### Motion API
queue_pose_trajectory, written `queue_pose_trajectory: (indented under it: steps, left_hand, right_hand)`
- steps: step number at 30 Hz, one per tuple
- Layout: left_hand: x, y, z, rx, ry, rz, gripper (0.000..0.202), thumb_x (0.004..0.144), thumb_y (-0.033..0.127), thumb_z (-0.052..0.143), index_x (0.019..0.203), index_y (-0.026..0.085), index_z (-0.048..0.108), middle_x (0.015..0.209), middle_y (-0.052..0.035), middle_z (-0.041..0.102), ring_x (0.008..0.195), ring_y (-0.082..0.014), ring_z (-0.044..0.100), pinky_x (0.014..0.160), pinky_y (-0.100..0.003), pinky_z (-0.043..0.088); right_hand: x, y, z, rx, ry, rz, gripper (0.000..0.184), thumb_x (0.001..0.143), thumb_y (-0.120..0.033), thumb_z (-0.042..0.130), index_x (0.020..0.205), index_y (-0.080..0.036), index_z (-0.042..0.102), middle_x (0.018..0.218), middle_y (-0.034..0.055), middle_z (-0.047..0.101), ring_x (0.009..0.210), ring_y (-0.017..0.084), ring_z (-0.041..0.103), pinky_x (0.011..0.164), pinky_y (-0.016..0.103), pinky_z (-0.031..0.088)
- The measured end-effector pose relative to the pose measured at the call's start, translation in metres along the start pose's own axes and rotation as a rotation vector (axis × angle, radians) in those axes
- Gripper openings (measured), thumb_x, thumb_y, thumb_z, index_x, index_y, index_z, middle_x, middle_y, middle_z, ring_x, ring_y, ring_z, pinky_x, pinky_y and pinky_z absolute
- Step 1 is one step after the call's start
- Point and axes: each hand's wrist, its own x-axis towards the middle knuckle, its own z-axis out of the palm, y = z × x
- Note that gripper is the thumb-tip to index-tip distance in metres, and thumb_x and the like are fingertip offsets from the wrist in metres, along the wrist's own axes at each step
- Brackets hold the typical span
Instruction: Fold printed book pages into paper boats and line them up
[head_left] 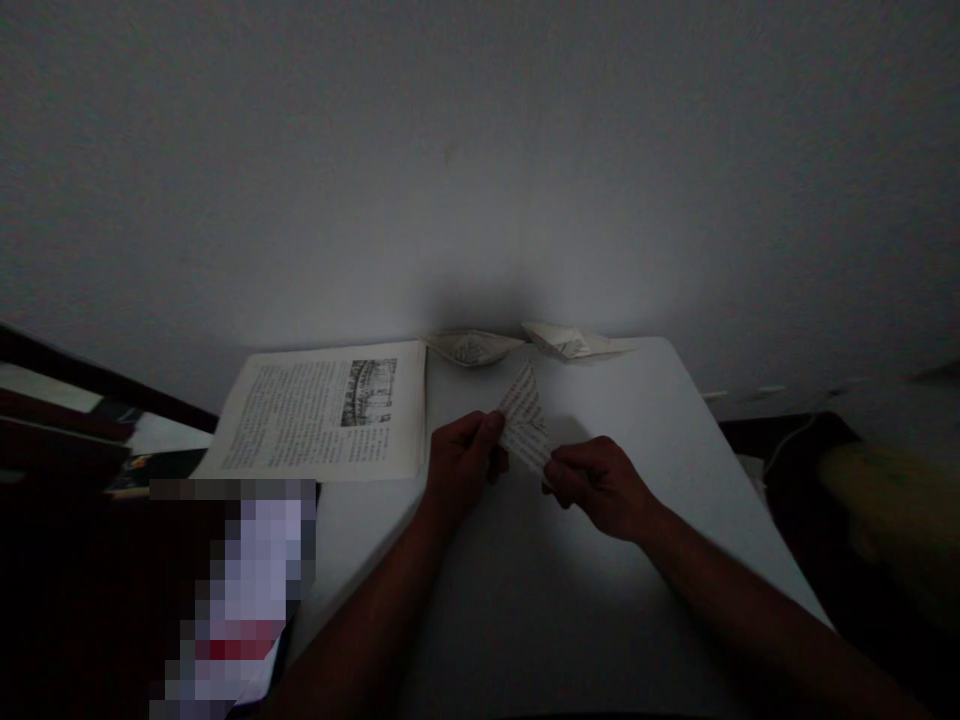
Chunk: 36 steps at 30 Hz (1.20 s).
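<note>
Both hands hold one folded sheet of printed paper (529, 425) above the middle of the table. My left hand (466, 455) pinches its left edge between thumb and fingers. At the lower right corner, my right hand (598, 485) grips the same paper with its fingers curled in. The piece comes to a point at the top, and lines of print run across it. Beyond it, near the wall, lie two folded paper boats, one on the left (474, 347) and one on the right (574, 341).
A stack of printed pages (307, 410) with a picture lies on the left of the white table (645, 400). A blurred-out, bright device-like thing (255, 580) is at the lower left edge. The grey wall (480, 150) rises right behind the table. Dark furniture (97, 370) stands at left.
</note>
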Motion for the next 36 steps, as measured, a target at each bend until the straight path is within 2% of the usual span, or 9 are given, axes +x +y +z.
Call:
queue_pose_trajectory:
  steps: [7,13,19,24,27,31,36]
  left_hand:
    - [0.0,-0.002,0.0,-0.041,0.003,0.001,0.043,0.084,0.047,0.056,0.055,0.015,0.051,0.044,0.0042,0.047,0.037,-0.0052,0.039,0.038,-0.019,0.03]
    - [0.002,-0.004,-0.001,-0.097,0.029,-0.021,0.042,0.084,0.045,0.057,0.055,0.015,0.051,0.043,0.0049,0.046,0.036,-0.0048,0.038,0.037,-0.018,0.03]
    - [0.004,-0.006,-0.004,-0.108,0.055,-0.028,0.042,0.084,0.046,0.057,0.057,0.016,0.05,0.043,0.0052,0.047,0.036,-0.0047,0.038,0.038,-0.018,0.031]
    - [0.004,-0.003,-0.004,-0.09,0.06,-0.04,0.043,0.084,0.046,0.056,0.055,0.015,0.049,0.043,0.0051,0.046,0.036,-0.0047,0.037,0.038,-0.018,0.03]
    - [0.003,-0.002,-0.003,-0.089,0.002,-0.057,0.043,0.083,0.047,0.057,0.056,0.015,0.05,0.042,0.0053,0.045,0.036,-0.0049,0.038,0.038,-0.018,0.03]
    - [0.001,-0.003,-0.002,-0.029,-0.161,-0.089,0.044,0.082,0.049,0.057,0.056,0.014,0.053,0.043,0.0044,0.048,0.036,-0.0051,0.04,0.038,-0.018,0.03]
    - [-0.001,-0.002,0.001,-0.008,-0.265,-0.097,0.043,0.082,0.048,0.058,0.056,0.013,0.055,0.044,0.0034,0.051,0.038,-0.0055,0.043,0.04,-0.018,0.033]
  right_hand:
    - [0.001,-0.004,0.001,-0.076,0.043,0.017,0.036,0.088,-0.031,0.049,0.057,-0.017,0.058,0.044,-0.0033,0.052,0.039,0.007,0.046,0.041,0.019,0.034]
    - [0.001,-0.006,0.0,-0.014,0.033,0.018,0.036,0.09,-0.035,0.047,0.062,-0.017,0.061,0.047,-0.0011,0.059,0.043,0.009,0.054,0.046,0.019,0.04]
    - [0.004,-0.01,0.001,-0.025,0.1,0.059,0.033,0.087,-0.032,0.052,0.057,-0.018,0.058,0.046,-0.0016,0.059,0.041,0.008,0.053,0.044,0.018,0.039]
    - [0.003,-0.005,0.0,0.014,0.085,0.053,0.034,0.088,-0.033,0.051,0.059,-0.017,0.06,0.049,-0.0011,0.06,0.044,0.009,0.054,0.047,0.02,0.041]
    - [0.003,0.0,-0.002,0.085,0.134,0.048,0.035,0.089,-0.034,0.05,0.061,-0.017,0.061,0.052,-0.0006,0.061,0.049,0.009,0.055,0.051,0.02,0.043]
    - [0.003,0.005,-0.002,0.184,0.227,0.083,0.029,0.088,-0.037,0.054,0.07,-0.016,0.064,0.06,-0.0003,0.063,0.054,0.01,0.057,0.053,0.02,0.045]
    - [0.001,0.006,-0.001,0.157,0.257,0.087,0.03,0.088,-0.035,0.054,0.069,-0.015,0.064,0.057,-0.0009,0.059,0.051,0.009,0.055,0.048,0.019,0.044]
